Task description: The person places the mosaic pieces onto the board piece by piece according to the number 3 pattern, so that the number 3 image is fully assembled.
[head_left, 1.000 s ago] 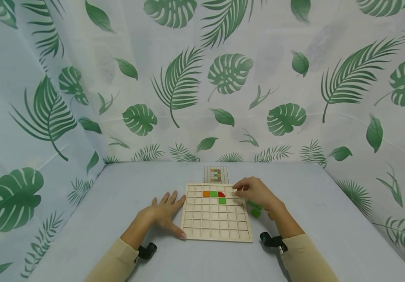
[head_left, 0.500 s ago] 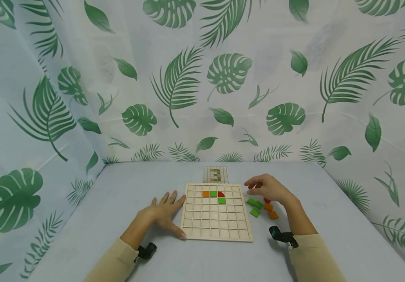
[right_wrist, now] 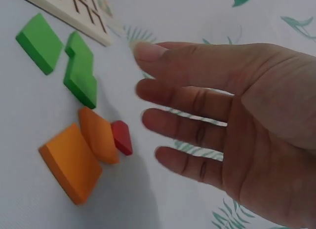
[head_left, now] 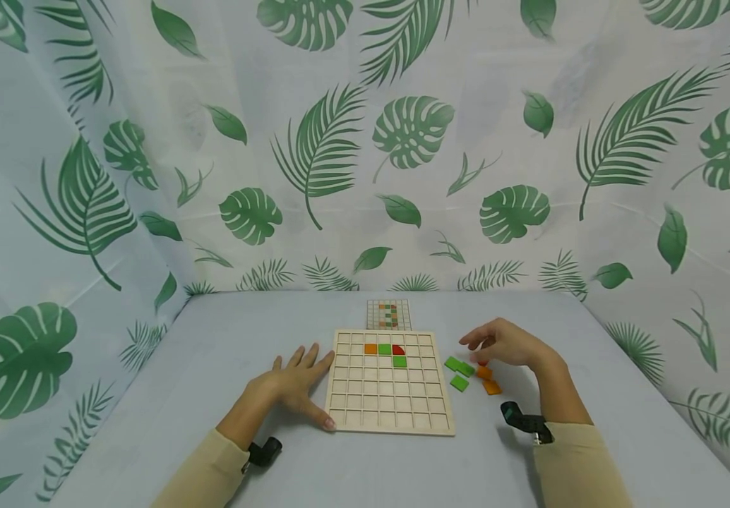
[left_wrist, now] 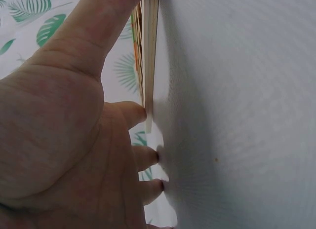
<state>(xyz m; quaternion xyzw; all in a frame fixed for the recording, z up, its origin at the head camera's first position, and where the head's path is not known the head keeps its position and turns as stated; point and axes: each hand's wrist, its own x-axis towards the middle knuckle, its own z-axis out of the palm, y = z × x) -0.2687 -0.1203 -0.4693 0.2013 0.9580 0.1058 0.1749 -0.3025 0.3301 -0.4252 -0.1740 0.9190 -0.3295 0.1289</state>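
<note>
A square wooden grid board (head_left: 387, 406) lies on the table. In its upper cells sit an orange tile (head_left: 371, 349), a green tile (head_left: 385, 349), a red rounded tile (head_left: 398, 350) and, under the red one, another green tile (head_left: 399, 362). My left hand (head_left: 294, 388) is spread flat, with thumb and index finger against the board's left edge. Right of the board, my right hand (head_left: 510, 344) hovers over the loose tiles with relaxed fingers, holding nothing. Those include green tiles (right_wrist: 40, 44), orange tiles (right_wrist: 71, 162) and a red tile (right_wrist: 122, 137), partly hidden in the head view.
A small pattern card (head_left: 389, 315) with a coloured grid lies just beyond the board's far edge. The pale table (head_left: 397, 473) ends at a leaf-printed curtain (head_left: 333, 162) behind and at both sides. Each wrist carries a black camera (head_left: 520, 420).
My right hand has moved rightward, away from the board's upper right corner to above the loose tiles, uncovering several of them. The left hand and the placed tiles have stayed put.
</note>
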